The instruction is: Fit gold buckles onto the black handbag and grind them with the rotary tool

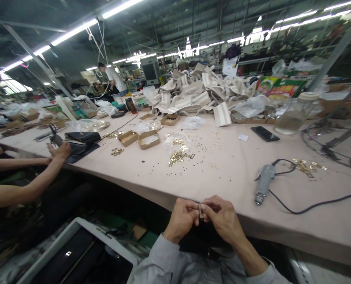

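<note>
At the table's front edge my left hand (183, 216) and my right hand (221, 216) meet, both closed in a pinch. Between their fingertips is a small gold metal plate (201, 211), held upright; part of it is hidden by the fingers. Beyond my hands lies a pile of similar gold metal plates (177, 157), partly on a clear plastic bag (178, 141). Tiny dark bits are scattered around that pile. To the right, an electric screwdriver (264, 183) rests on the cloth beside more gold plates (303, 167).
Cardboard boxes (148, 145) stand mid-table, with strap-like beige pieces (193, 92) heaped behind. A phone (264, 133) and a jar (293, 114) are at right. At left, a co-worker's hand (60, 150) is by a black bag (82, 138). A grey crate (83, 223) holds black bags below.
</note>
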Demonstrator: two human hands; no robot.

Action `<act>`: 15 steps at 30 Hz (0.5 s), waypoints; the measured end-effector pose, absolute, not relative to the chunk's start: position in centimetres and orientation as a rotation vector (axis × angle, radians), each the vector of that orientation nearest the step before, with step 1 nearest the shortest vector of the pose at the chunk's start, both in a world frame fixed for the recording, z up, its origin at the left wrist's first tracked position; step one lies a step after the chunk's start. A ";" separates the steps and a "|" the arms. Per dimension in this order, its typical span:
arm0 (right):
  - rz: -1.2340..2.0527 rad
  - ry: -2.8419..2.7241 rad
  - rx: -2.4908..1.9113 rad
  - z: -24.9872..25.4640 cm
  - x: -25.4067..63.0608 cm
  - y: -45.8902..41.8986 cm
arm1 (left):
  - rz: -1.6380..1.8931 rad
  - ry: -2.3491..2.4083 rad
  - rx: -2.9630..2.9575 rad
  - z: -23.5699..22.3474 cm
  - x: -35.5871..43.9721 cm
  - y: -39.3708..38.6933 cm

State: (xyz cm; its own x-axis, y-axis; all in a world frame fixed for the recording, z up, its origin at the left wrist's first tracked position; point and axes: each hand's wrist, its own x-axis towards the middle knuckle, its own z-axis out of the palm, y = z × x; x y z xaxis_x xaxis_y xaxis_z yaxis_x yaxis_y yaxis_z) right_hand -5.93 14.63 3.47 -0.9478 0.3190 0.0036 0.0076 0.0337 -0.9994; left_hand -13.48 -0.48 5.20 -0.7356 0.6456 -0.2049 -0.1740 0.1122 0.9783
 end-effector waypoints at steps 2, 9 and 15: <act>2.001 -2.073 -0.370 3.5 -6.0 14.5 | 1.695 1.764 0.485 5.1 -13.4 -0.5; 1.937 -2.122 -0.453 3.2 -5.7 14.7 | 1.704 1.868 0.355 4.5 -13.0 -0.1; 1.734 -2.340 -0.094 3.5 -4.7 15.6 | 1.725 1.863 0.262 4.6 -12.9 -0.1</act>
